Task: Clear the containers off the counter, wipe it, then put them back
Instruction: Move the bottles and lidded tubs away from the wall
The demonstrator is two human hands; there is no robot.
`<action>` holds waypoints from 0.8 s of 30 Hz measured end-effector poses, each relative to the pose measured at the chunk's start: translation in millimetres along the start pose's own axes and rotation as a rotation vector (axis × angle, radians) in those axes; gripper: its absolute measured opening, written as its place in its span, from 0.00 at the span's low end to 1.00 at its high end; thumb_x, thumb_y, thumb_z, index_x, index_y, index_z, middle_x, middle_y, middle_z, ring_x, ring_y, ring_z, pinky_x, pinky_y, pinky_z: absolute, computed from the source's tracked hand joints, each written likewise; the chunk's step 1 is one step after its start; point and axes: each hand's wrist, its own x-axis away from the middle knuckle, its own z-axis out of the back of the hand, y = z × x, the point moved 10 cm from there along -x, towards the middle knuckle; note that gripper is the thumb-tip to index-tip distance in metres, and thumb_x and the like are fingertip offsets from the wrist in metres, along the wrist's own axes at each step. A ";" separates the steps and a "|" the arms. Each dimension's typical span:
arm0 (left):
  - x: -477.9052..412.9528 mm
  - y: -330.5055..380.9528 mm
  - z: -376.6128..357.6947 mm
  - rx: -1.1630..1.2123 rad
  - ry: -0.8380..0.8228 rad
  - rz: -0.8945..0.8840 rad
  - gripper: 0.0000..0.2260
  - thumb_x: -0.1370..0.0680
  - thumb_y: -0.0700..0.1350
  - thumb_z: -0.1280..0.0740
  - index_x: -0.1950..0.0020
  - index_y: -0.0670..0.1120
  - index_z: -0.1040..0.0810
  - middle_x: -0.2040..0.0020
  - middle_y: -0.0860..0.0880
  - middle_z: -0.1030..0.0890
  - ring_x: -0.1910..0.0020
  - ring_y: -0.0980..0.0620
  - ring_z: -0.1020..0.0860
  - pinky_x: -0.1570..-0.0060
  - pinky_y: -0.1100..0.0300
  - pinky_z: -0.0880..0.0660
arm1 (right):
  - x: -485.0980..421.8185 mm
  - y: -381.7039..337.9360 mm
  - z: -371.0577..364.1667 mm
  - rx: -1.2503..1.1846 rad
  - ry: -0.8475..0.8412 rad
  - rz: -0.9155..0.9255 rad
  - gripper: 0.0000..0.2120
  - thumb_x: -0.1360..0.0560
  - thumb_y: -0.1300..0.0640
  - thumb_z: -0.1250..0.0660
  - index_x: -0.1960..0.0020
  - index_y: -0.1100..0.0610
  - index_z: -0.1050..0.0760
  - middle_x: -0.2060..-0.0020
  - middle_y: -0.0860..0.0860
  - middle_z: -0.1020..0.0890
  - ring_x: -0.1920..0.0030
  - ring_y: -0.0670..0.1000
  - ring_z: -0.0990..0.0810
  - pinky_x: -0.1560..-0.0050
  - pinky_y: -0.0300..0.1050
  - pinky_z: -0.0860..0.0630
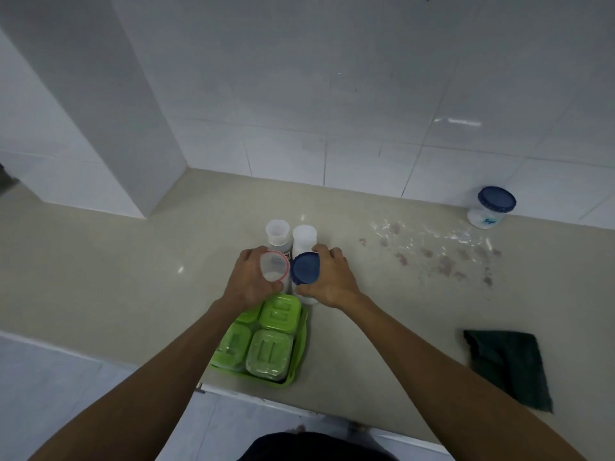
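Both bare arms reach forward and converge, left forearm [159, 377] and right forearm [432, 354] both straight. The left hand [251, 282] lies back up, its fingers and thumb curled round a pink-rimmed jar [274, 268]. The right hand [332, 281] mirrors it, gripping a blue-lidded jar [304, 269] between thumb and fingers. The two sets of fingertips are close together but apart.

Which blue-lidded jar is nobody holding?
The lone jar at the far right against the wall; the other blue-lidded jar is gripped by the right hand.
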 end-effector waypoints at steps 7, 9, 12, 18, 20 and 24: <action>-12.2 -8.2 4.1 -0.011 -0.049 0.004 0.32 0.37 0.42 0.23 0.34 0.45 0.29 0.36 0.45 0.27 0.33 0.47 0.32 0.41 0.61 0.34 | -2.4 -6.2 -9.2 -0.015 0.025 0.015 0.39 0.39 0.44 0.21 0.32 0.45 0.33 0.39 0.53 0.33 0.38 0.56 0.30 0.43 0.53 0.24; -13.5 -9.0 5.1 -0.014 -0.067 -0.012 0.32 0.37 0.42 0.23 0.35 0.45 0.28 0.37 0.44 0.26 0.33 0.46 0.31 0.41 0.60 0.32 | -2.4 -6.8 -12.8 -0.020 0.015 0.027 0.37 0.38 0.44 0.21 0.32 0.44 0.32 0.39 0.52 0.33 0.38 0.56 0.30 0.42 0.53 0.24; -10.9 -14.7 5.0 -0.005 -0.097 -0.009 0.35 0.40 0.48 0.25 0.34 0.47 0.29 0.37 0.45 0.27 0.35 0.46 0.30 0.40 0.56 0.30 | -3.1 -5.4 -14.8 -0.052 -0.002 0.013 0.34 0.36 0.44 0.23 0.32 0.44 0.30 0.38 0.52 0.34 0.37 0.55 0.30 0.39 0.52 0.25; -11.7 -22.5 4.6 -0.004 -0.117 -0.003 0.36 0.42 0.51 0.28 0.34 0.49 0.29 0.36 0.45 0.28 0.35 0.46 0.30 0.38 0.55 0.29 | -1.1 -6.4 -18.0 -0.094 0.033 -0.026 0.34 0.34 0.45 0.23 0.31 0.46 0.31 0.38 0.52 0.34 0.36 0.55 0.30 0.38 0.50 0.26; -13.1 -22.7 4.2 -0.017 -0.123 -0.009 0.36 0.42 0.50 0.27 0.34 0.49 0.29 0.36 0.45 0.28 0.35 0.46 0.30 0.39 0.55 0.29 | 0.6 -7.4 -19.4 -0.100 0.043 -0.036 0.34 0.34 0.45 0.23 0.32 0.46 0.31 0.38 0.52 0.34 0.37 0.55 0.30 0.39 0.50 0.26; -13.7 -24.9 2.8 -0.036 -0.112 0.003 0.35 0.42 0.56 0.29 0.36 0.54 0.29 0.36 0.48 0.27 0.36 0.47 0.30 0.41 0.51 0.26 | 1.1 -7.6 -19.2 -0.108 0.047 -0.048 0.35 0.35 0.44 0.23 0.31 0.48 0.32 0.37 0.52 0.34 0.37 0.55 0.30 0.38 0.50 0.26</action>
